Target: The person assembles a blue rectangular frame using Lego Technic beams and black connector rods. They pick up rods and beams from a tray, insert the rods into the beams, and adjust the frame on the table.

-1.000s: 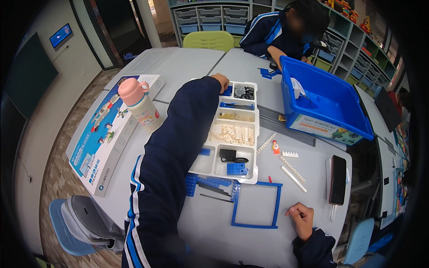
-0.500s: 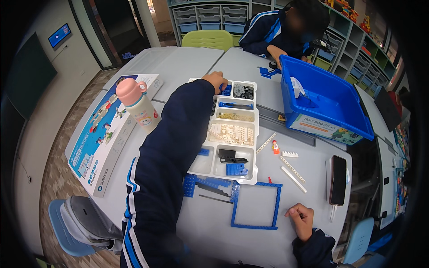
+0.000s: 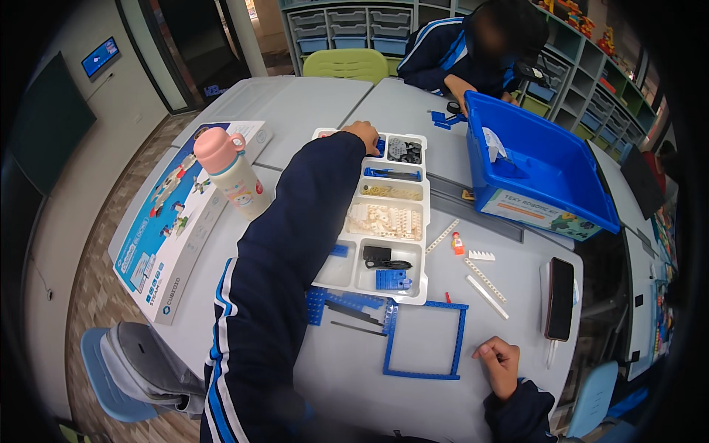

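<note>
While your left hand (image 3: 363, 135) is stretched across to the far end of the tray (image 3: 413, 295), w/ fingers dipping into the far-left compartment by the blue bits (image 3: 379, 146), slow down & pick by feel only if you must. Grip there: can't tell. The fingers curl down over the tray rim & hide whatever's under them, so whether you've got a piece or not isn't visible.

Your sleeve (image 3: 295, 244) lies right over the left column of the tray & hides the cells under it. Lift the elbow a bit before pulling back, else I'd guess the cuff drags small parts out or tips the tray edge.

Right hand (image 3: 501, 363) rests on the table (image 3: 310, 111), loosely closed, holding nothing I can see, just right of the blue frame (image 3: 424, 341) & apart from it. Use it: press a finger on the frame, or steady the tray's near edge, so nothing slides while the left arm comes back.

Near end of tray: black part (image 3: 384, 256) & blue block (image 3: 391, 279) in neighbouring cells, beige pieces (image 3: 385, 218) mid-tray, black gears (image 3: 405, 150) next to your fingers. Blue plate (image 3: 347, 304) sits btwn tray & frame, touching the frame's left side. Bring the piece back over the tray, not over the white beams (image 3: 486, 286) on the right.

Bottle (image 3: 235, 173) stands close to your left arm, on the booklet (image 3: 173, 221). Keep the elbow off it.
</note>
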Demonstrator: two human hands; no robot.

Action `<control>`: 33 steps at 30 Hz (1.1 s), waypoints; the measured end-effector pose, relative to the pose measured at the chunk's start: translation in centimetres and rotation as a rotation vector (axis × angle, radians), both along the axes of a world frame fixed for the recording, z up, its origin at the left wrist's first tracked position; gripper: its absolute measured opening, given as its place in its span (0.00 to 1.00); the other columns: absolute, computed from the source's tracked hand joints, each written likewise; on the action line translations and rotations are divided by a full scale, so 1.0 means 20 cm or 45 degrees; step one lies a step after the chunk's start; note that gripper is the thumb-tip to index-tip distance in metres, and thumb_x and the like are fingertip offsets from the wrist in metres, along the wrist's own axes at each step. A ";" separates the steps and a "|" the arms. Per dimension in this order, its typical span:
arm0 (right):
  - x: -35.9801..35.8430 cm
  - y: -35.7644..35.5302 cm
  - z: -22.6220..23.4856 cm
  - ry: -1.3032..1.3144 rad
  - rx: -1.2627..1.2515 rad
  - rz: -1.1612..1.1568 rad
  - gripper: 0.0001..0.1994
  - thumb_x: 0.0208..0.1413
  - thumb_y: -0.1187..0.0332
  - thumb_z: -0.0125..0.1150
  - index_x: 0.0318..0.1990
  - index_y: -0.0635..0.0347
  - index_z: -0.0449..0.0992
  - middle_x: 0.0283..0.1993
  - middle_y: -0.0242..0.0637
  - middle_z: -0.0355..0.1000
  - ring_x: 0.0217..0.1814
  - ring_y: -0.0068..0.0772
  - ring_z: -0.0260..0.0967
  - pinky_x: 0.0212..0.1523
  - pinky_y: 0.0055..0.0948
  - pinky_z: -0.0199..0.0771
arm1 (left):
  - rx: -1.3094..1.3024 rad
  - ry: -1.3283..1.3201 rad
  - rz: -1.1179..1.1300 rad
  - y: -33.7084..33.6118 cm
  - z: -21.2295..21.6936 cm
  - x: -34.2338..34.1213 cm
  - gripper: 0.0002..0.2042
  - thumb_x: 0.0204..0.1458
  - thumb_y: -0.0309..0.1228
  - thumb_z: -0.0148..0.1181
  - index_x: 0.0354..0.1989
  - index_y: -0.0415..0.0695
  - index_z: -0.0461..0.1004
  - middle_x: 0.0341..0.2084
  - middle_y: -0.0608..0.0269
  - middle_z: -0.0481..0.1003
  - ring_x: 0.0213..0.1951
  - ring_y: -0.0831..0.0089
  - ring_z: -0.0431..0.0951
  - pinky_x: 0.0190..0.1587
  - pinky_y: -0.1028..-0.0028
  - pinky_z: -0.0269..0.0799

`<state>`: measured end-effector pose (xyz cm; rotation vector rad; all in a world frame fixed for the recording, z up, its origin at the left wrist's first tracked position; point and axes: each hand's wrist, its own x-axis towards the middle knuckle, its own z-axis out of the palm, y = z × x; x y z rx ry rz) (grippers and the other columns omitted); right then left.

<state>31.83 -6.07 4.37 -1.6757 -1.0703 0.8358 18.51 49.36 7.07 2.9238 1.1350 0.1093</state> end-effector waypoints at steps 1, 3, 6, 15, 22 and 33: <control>0.00 0.00 0.00 -0.007 -0.006 0.005 0.13 0.65 0.68 0.61 0.30 0.66 0.81 0.22 0.29 0.72 0.24 0.15 0.57 0.27 0.22 0.56 | -0.092 -0.014 -0.011 0.02 0.00 0.01 0.11 0.50 0.41 0.74 0.36 0.48 0.85 0.37 0.56 0.80 0.45 0.58 0.80 0.48 0.62 0.77; 0.00 0.00 0.00 0.006 -0.008 0.015 0.12 0.65 0.68 0.61 0.30 0.67 0.80 0.23 0.30 0.73 0.25 0.15 0.59 0.28 0.22 0.58 | -0.256 -0.042 -0.023 0.07 0.00 0.00 0.11 0.50 0.40 0.74 0.36 0.47 0.85 0.36 0.56 0.82 0.42 0.58 0.82 0.46 0.63 0.78; 0.00 -0.01 0.00 0.046 -0.004 0.017 0.12 0.65 0.70 0.60 0.31 0.67 0.80 0.24 0.31 0.75 0.27 0.16 0.63 0.31 0.21 0.62 | -0.215 -0.288 -0.073 0.10 -0.03 -0.02 0.10 0.51 0.39 0.73 0.35 0.46 0.84 0.33 0.59 0.84 0.39 0.62 0.84 0.43 0.67 0.79; 0.00 0.00 -0.01 0.028 0.031 0.025 0.11 0.65 0.70 0.61 0.30 0.67 0.80 0.25 0.32 0.76 0.27 0.17 0.64 0.32 0.21 0.64 | -1.722 -1.875 -0.112 0.10 0.09 -0.14 0.11 0.61 0.25 0.59 0.49 0.35 0.70 0.46 0.47 0.78 0.45 0.65 0.78 0.53 0.67 0.79; 0.00 0.00 -0.01 0.016 0.054 0.033 0.11 0.65 0.70 0.61 0.31 0.66 0.81 0.25 0.32 0.76 0.26 0.16 0.63 0.30 0.21 0.62 | -1.412 -1.496 0.021 0.12 0.10 -0.14 0.06 0.56 0.29 0.66 0.38 0.42 0.77 0.38 0.57 0.78 0.39 0.62 0.79 0.42 0.65 0.77; 0.00 -0.01 -0.03 -0.007 0.056 0.042 0.12 0.66 0.67 0.62 0.31 0.65 0.81 0.19 0.28 0.69 0.23 0.14 0.58 0.28 0.21 0.59 | 0.020 0.040 0.226 0.04 -0.06 0.08 0.14 0.45 0.41 0.75 0.37 0.45 0.86 0.36 0.51 0.84 0.40 0.58 0.85 0.48 0.63 0.80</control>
